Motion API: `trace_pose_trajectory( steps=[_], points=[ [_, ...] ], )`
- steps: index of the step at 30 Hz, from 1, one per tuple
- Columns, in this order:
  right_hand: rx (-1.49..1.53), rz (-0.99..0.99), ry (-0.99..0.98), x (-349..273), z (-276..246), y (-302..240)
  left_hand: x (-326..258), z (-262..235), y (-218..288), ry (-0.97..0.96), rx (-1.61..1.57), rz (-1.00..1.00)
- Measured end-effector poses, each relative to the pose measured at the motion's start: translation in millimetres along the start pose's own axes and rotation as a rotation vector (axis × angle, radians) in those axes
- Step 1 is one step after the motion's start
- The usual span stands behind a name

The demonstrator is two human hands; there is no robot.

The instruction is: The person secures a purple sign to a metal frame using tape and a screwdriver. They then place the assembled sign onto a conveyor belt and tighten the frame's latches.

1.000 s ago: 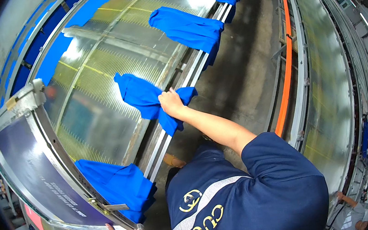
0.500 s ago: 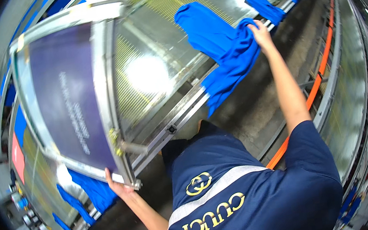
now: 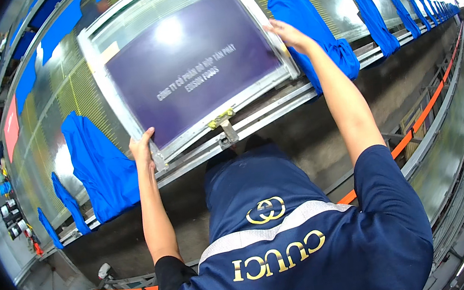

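Note:
A screen-printing frame (image 3: 191, 72) with a purple mesh and pale lettering lies low over the long table, its metal border tilted across the view. My left hand (image 3: 142, 148) grips its near left corner, thumb on top. At the frame's right bar my right hand (image 3: 292, 38) has its fingers stretched out, fingertips at the bar; whether they press on it I cannot tell. Just beyond that hand lies a blue garment piece (image 3: 311, 31), spread on the table with its lower end over the edge rail. A small clamp-like bracket (image 3: 223, 124) sits on the frame's near side.
Another blue garment piece (image 3: 98, 167) lies left of the frame, and several more hang along the table edge to the far right. A metal rail (image 3: 263, 115) runs along the near edge. An orange strip (image 3: 415, 128) lines the parallel table at right.
The frame has swung from a raised, slanted position on the left down over the table to the right. My right hand has let go of the blue garment piece and moved to the frame.

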State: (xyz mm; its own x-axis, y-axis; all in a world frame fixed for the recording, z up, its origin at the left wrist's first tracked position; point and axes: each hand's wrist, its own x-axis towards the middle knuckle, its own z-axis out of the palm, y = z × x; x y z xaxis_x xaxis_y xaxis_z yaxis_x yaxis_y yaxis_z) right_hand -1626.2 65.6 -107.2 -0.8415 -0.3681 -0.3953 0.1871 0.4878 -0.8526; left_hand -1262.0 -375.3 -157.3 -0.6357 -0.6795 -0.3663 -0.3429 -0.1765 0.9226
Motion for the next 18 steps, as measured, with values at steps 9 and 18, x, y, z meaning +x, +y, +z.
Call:
trace_pose_trajectory(
  steps=[9, 18],
  points=[
    [-0.017, -0.317, 0.403, 13, 31, 69, 25, 21, -18, 0.138, 0.481, 0.276],
    [-0.174, -0.270, 0.483, 19, 46, 84, 24, 21, -35, 0.300, 0.774, 0.468]
  ],
)
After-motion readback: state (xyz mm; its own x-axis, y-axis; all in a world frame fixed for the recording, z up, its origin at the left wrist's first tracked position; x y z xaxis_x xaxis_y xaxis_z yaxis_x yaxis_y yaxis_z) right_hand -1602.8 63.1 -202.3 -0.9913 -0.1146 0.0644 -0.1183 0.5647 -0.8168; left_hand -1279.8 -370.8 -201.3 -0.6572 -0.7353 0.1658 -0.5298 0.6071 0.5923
